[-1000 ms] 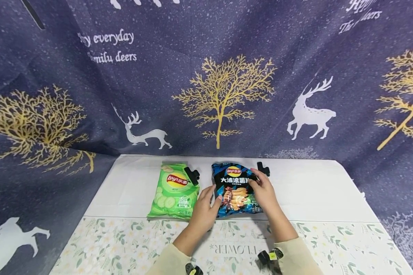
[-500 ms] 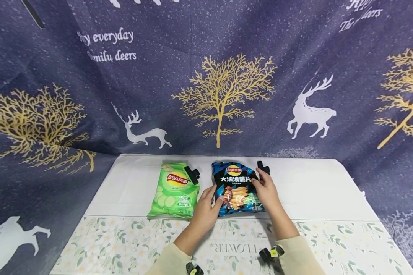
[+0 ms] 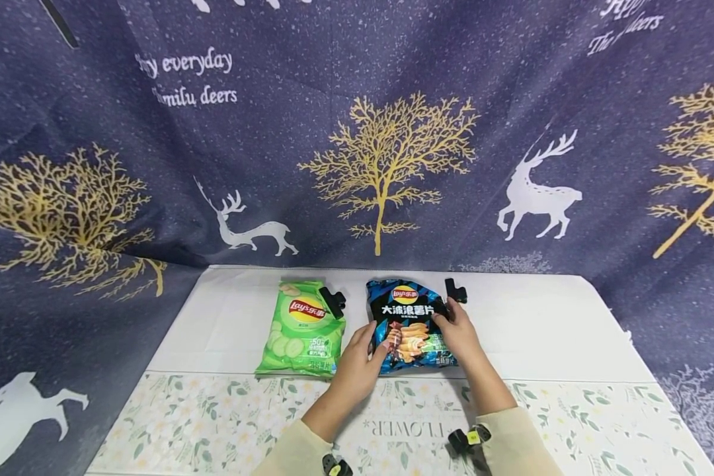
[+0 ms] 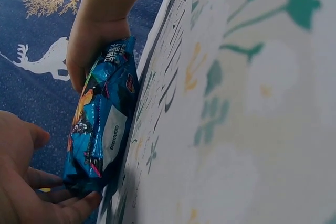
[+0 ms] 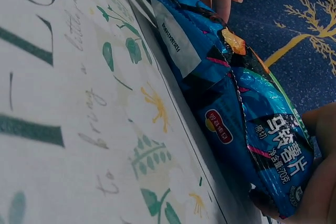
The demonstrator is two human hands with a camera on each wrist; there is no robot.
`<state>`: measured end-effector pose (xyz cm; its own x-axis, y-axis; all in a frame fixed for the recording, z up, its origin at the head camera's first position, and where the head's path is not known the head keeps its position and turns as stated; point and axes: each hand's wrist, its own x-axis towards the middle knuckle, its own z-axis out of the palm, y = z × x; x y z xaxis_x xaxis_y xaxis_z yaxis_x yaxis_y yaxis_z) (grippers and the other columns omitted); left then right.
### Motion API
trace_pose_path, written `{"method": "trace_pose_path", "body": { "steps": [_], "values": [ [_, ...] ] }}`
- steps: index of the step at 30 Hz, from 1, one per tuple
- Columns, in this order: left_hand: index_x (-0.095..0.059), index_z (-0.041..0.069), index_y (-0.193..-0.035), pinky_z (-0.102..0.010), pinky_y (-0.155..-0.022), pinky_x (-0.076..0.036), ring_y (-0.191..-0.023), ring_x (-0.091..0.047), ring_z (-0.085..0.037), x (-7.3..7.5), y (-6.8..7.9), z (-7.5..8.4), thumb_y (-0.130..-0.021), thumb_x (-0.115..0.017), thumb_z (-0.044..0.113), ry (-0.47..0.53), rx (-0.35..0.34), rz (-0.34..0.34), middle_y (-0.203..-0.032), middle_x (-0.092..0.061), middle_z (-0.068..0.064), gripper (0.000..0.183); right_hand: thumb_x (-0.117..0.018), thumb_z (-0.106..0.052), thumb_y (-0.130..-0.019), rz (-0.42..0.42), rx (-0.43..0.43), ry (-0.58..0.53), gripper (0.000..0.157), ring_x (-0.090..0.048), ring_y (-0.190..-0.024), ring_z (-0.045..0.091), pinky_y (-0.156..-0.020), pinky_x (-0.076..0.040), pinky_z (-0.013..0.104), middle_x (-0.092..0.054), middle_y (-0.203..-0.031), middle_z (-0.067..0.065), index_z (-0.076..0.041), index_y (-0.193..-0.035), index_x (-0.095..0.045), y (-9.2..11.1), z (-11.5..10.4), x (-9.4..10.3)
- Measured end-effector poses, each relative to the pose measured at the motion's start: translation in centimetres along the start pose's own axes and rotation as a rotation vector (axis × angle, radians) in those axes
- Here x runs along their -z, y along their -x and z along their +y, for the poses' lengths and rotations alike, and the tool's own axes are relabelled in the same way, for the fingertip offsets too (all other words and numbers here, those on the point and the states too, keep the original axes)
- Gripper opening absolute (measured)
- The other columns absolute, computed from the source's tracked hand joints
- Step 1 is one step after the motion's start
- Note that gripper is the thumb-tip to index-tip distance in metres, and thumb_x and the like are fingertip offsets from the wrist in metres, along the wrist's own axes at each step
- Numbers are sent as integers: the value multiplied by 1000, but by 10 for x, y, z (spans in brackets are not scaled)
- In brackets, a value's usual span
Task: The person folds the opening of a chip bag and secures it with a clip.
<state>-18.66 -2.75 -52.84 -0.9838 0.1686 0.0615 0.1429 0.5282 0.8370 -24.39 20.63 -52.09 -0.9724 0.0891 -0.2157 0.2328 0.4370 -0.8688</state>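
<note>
A dark blue cloth point(image 3: 333, 66) printed with deer and gold trees hangs behind my tabletop point(image 3: 541, 330), which is white toward the far edge and floral toward the near one. On the white part, roughly midway between left and right edges, lies the blue chip bag point(image 3: 409, 334); the green chip bag point(image 3: 291, 330) lies closer to the left edge. My right hand point(image 3: 461, 336) grips the blue bag's right end; my left hand point(image 3: 359, 360) rests loose fingers against its left end, thumb seemingly clear. A black clip point(image 3: 332, 303) sits at the green bag's upper right; a second black clip point(image 3: 455, 291) lies just past my right fingertips, touching the blue bag or not, I can't tell. I judge I'm steadying the blue bag; the next move calls for a firmer left hold without crushing it.
</note>
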Motion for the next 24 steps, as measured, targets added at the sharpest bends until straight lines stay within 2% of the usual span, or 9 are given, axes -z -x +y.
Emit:
{"method": "trace_pose_path", "body": {
  "steps": [9, 24],
  "values": [
    [-33, 11, -159, -50, -112, -45, -128, -60, -31, -1, 0, 1, -106, -49, 40, 20, 31, -32, -160, -40, -13, 62, -48, -31, -104, -34, -30, 11, 75, -25, -150, 48, -123, -21, 60, -24, -163, 30, -2, -162, -10, 0, 2, -1],
    [-30, 9, -159, -45, -107, -50, -128, -61, -35, 1, 1, 2, -107, -48, 38, 45, 26, -41, -161, -37, -16, 63, -48, -33, -104, -61, -60, -12, 76, -28, -148, 50, -121, -24, 65, -24, -161, 33, -5, -163, -8, 3, -2, -3]
  ]
}}
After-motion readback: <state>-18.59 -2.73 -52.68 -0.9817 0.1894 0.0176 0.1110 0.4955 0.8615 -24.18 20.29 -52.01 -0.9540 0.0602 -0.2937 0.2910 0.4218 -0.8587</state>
